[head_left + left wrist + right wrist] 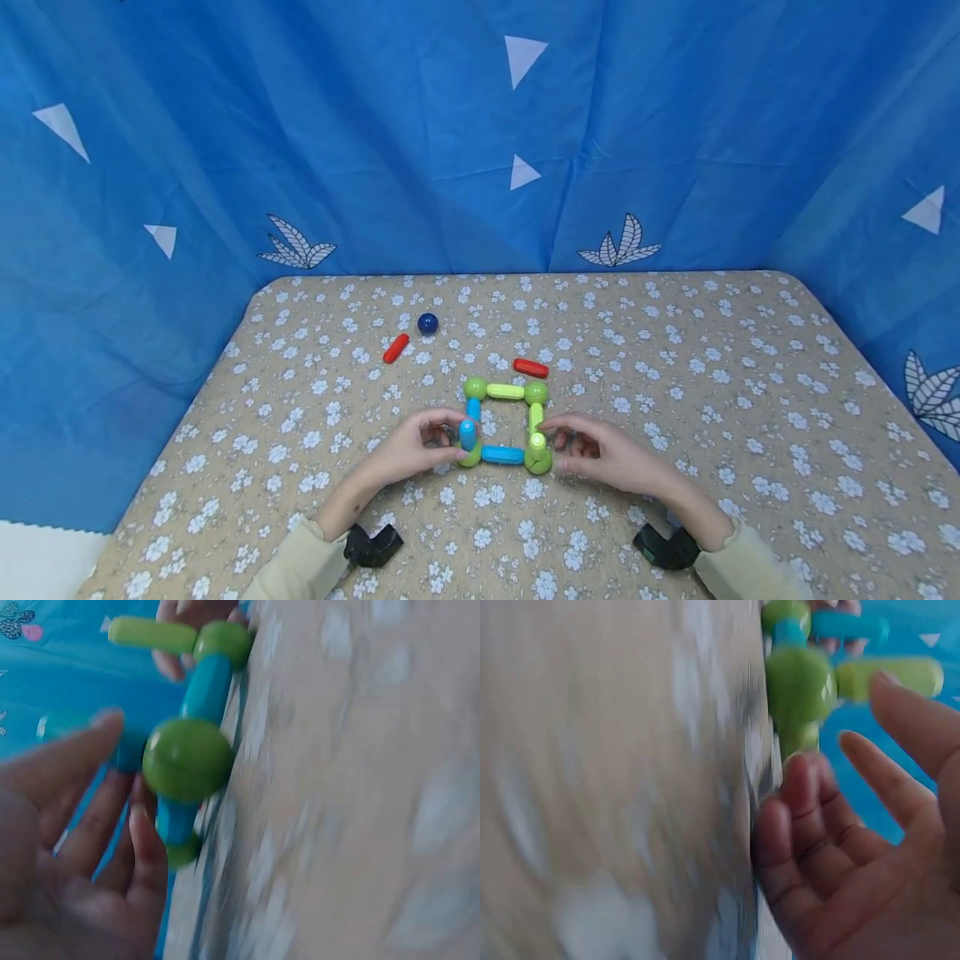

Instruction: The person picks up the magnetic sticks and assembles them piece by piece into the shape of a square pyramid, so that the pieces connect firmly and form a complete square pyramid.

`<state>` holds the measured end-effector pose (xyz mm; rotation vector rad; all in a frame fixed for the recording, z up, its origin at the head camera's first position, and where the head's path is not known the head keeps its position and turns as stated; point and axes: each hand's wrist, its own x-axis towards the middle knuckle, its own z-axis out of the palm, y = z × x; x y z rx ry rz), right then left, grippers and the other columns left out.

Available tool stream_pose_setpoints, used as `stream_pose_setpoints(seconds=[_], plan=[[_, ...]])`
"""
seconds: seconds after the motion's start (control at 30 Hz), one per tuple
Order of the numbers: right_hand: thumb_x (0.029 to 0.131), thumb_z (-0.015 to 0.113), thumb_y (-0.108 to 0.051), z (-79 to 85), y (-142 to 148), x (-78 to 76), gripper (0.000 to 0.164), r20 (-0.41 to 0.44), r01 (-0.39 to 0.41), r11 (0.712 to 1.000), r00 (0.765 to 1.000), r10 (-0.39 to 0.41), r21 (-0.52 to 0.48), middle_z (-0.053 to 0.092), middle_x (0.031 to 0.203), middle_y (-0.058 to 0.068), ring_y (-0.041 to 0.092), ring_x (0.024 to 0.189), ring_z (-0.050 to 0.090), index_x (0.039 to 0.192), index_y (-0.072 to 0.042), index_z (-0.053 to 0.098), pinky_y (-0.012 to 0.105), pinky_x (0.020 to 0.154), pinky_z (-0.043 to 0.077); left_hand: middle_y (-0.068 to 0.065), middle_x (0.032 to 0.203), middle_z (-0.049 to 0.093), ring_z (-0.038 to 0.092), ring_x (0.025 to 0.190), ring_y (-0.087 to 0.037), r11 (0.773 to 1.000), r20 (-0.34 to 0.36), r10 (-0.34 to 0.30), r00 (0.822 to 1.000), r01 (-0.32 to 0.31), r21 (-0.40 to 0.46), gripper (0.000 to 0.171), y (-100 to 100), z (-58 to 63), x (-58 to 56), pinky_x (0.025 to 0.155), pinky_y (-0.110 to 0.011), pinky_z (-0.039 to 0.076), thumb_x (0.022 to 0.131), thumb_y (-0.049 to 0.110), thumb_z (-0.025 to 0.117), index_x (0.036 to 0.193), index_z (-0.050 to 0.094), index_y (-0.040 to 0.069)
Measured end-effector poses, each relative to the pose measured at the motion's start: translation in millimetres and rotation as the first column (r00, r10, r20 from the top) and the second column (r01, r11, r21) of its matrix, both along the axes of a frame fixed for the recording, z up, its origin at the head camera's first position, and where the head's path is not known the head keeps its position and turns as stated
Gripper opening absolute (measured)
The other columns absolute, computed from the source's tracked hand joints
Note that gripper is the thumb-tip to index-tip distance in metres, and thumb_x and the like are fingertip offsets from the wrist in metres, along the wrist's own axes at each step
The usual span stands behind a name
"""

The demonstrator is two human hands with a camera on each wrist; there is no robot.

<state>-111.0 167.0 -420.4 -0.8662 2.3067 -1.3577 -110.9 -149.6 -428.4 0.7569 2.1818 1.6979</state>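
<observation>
A square of rods joined by green balls lies on the table, with a green ball point(476, 387) at the far left corner. Its near side is a blue rod point(502, 455); its far side is a yellow-green rod point(506, 391). At the near left corner, my left hand point(416, 442) pinches an upright blue rod point(467, 434) above a green ball point(187, 760). My right hand point(603, 454) is beside the near right corner, fingers loosely bent around the upright yellow-green rod point(900, 677). Its thumb overlaps that rod in the right wrist view; contact is unclear.
Beyond the square lie a red rod point(531, 367), another red rod point(396, 348) to the left and a dark blue ball point(427, 323). The table point(712, 358) has a flowered cloth. A blue curtain point(420, 167) hangs behind it.
</observation>
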Motion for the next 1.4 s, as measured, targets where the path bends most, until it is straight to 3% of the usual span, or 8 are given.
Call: stream_pose_setpoints(seconds=[0.1,0.3,0.4,0.53,0.83,1.0,1.23,1.4], plan=[[0.085,0.07,-0.03,-1.0,-5,5.6,0.049,-0.036,-0.022,1.0,0.999,0.022,0.02,0.055,0.098,0.001,0.011,0.074,0.052,0.127,-0.012,0.054,0.026,0.062,0.049,-0.014,0.118,0.058,0.055,0.103,-0.025,0.999,0.004,-0.038,0.999,0.037,0.027,0.042,-8,5.9,-9.9,0.079,-0.033,0.049,0.085,0.001,0.067,0.125,0.055,-0.001],[0.081,0.074,-0.027,-5.4,-13,6.3,0.044,-0.118,0.01,1.0,0.993,-0.01,-0.007,0.055,0.092,-0.002,0.009,0.069,0.051,0.118,-0.007,0.06,0.024,0.057,0.048,-0.016,0.128,0.051,0.049,0.115,-0.031,1.0,0.016,0.024,1.0,-0.024,0.008,0.044,-12,12.2,-47.3,0.093,-0.036,0.043,0.091,0.008,0.061,0.133,0.048,0.001],[0.08,0.075,-0.022,-8.8,-16,6.8,0.04,-0.162,0.007,0.999,0.987,-0.014,-0.04,0.055,0.091,-0.002,0.008,0.067,0.05,0.113,-0.005,0.061,0.023,0.055,0.047,-0.016,0.133,0.047,0.047,0.118,-0.029,0.997,0.027,-0.038,0.999,0.04,-0.059,0.048,-7,10.0,-64.0,0.095,-0.037,0.041,0.091,0.01,0.062,0.135,0.045,0.0],[0.079,0.076,-0.021,-13.2,-20,7.4,0.039,-0.199,0.01,0.999,0.98,-0.02,-0.051,0.054,0.09,-0.003,0.01,0.068,0.051,0.112,-0.006,0.062,0.023,0.056,0.047,-0.014,0.132,0.05,0.048,0.117,-0.024,0.984,0.025,-0.113,0.993,0.116,-0.132,0.047,-2,7.2,-72.3,0.094,-0.037,0.042,0.091,0.009,0.062,0.134,0.047,-0.002],[0.081,0.074,-0.022,-17.3,-26,2.9,0.031,-0.204,0.078,0.997,0.976,-0.081,-0.024,0.053,0.088,-0.007,0.009,0.07,0.049,0.108,-0.011,0.065,0.023,0.058,0.046,-0.005,0.119,0.059,0.054,0.106,-0.019,0.981,-0.047,-0.06,0.997,0.05,-0.188,0.03,-9,6.3,-67.5,0.088,-0.035,0.045,0.09,0.01,0.063,0.12,0.062,0.005],[0.085,0.07,-0.013,-16.8,-22,-4.0,0.027,-0.156,0.122,0.992,0.98,-0.127,-0.042,0.055,0.091,-0.002,0.011,0.07,0.052,0.111,-0.007,0.063,0.025,0.057,0.047,-0.005,0.115,0.06,0.056,0.099,-0.021,0.975,-0.04,-0.064,0.997,0.054,-0.214,0.029,-21,7.8,-55.9,0.082,-0.034,0.047,0.089,0.01,0.065,0.118,0.064,0.007],[0.085,0.069,-0.01,-15.8,-24,-28.6,0.027,-0.143,0.266,0.964,0.955,-0.261,0.013,0.059,0.092,0.002,0.013,0.069,0.051,0.11,-0.003,0.061,0.026,0.057,0.046,-0.003,0.109,0.06,0.054,0.078,-0.018,0.955,-0.067,-0.138,0.988,0.115,-0.273,0.029,-25,10.6,-28.9,0.065,-0.029,0.049,0.086,0.01,0.068,0.115,0.064,0.009],[0.088,0.066,-0.009,-14.3,-24,-41.5,0.028,-0.066,0.29,0.957,0.955,-0.289,0.003,0.059,0.093,0.007,0.017,0.066,0.052,0.114,-0.001,0.062,0.029,0.051,0.046,0.003,0.1,0.06,0.056,0.079,-0.013,0.945,-0.073,-0.189,0.979,0.161,-0.285,0.031,-13,7.5,-15.7,0.065,-0.028,0.05,0.087,0.012,0.068,0.117,0.063,0.01]])
